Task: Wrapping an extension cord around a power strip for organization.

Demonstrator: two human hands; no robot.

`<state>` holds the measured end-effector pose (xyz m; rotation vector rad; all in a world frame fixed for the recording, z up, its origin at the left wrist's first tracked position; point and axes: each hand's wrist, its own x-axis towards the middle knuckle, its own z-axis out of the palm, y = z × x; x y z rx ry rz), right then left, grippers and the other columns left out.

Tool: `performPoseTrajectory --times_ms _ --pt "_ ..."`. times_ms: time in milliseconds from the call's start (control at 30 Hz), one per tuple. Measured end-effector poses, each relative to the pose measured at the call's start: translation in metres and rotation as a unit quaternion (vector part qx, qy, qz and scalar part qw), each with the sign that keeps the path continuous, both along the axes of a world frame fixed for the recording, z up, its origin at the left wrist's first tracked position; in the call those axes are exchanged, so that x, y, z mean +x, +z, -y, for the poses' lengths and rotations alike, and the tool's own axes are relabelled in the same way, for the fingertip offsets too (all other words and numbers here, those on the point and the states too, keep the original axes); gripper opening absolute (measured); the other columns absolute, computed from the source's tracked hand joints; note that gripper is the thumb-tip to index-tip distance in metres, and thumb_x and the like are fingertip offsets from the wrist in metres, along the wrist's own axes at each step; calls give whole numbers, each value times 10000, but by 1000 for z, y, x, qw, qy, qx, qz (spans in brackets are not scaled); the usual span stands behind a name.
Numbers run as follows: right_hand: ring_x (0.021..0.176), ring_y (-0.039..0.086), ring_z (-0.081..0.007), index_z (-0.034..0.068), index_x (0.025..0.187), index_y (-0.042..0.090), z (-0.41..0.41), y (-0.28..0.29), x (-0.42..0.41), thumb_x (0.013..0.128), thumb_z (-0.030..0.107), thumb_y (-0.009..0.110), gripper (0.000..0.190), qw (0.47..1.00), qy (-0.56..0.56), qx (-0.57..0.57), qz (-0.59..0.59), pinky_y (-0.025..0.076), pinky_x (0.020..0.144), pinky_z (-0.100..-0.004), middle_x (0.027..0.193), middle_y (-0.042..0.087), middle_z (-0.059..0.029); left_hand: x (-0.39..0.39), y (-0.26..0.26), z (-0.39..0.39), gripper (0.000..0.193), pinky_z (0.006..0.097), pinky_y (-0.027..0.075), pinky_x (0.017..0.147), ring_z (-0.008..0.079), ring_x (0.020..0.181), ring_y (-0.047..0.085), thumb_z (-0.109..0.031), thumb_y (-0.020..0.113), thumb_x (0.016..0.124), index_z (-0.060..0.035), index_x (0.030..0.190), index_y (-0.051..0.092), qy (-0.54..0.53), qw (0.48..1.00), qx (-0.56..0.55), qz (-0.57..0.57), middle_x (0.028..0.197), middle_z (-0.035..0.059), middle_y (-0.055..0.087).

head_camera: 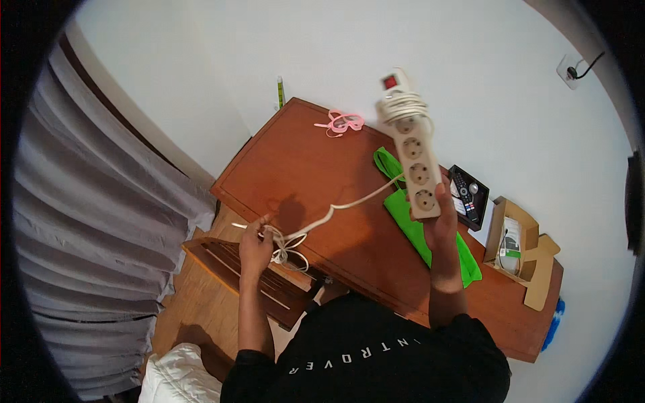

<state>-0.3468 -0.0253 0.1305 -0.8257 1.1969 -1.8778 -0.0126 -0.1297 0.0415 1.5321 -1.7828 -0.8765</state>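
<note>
My right hand [441,214] grips the lower end of a white power strip [419,174], which is raised over the back of the table. Several sockets line its face, and a red rocker switch [390,81] sits near the far end. White cable [404,107] is wound around the strip below that switch. From the strip a stretch of cable [360,201] runs down to my left hand [257,249]. There my fingers are closed on a loose bundle of white cable [287,247], held above the table's front edge. The plug cannot be made out.
On the brown wooden table [282,166] are pink goggles [346,122], a green fabric bag [408,216], a black tray [478,204] with a remote control [462,189], and an open cardboard box [529,226]. A slatted wooden chair [267,282] stands by the front edge. Grey curtains [101,201] hang left.
</note>
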Motion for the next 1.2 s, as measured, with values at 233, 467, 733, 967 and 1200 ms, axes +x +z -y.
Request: performPoseTrajectory --times_ms 233,467,733,967,1200 --pt "815 617 -176 0 1295 366 -8 5 12 833 519 538 716 988 133 6 -73 495 540 -248 1054 565 -131 -62 81 4 538 382 426 924 250 1150 499 -236 657 861 -54 1320 445 -117 986 -50 -111 1298 145 475" --pt "683 652 -236 -2 1318 341 -22 23 32 805 552 542 782 950 302 80 35 503 387 -264 1008 573 -164 -105 77 16 734 380 266 1080 307 1290 361 -184 723 766 -46 1379 343 -296 944 -72 -127 1351 168 420" --pt "653 653 -267 23 1361 286 -31 22 30 817 539 526 787 915 383 83 90 499 378 -293 996 574 -190 -128 60 14 475 253 487 815 102 937 561 -150 625 852 -62 1291 468 -305 886 91 -337 1082 24 584" --pt "693 650 -170 -20 1277 404 -30 10 35 833 541 502 722 920 359 108 111 506 460 -232 936 614 -123 -112 61 4 210 283 474 721 116 880 556 -30 501 897 1 1096 561 -93 863 162 -470 1005 83 592" --pt "971 569 -147 14 1272 443 -17 -2 50 839 489 559 653 963 252 97 -8 466 752 -266 1063 579 -73 -75 65 -4 460 238 360 596 118 728 443 -392 585 836 -81 1152 463 -278 761 219 -544 1002 56 494"
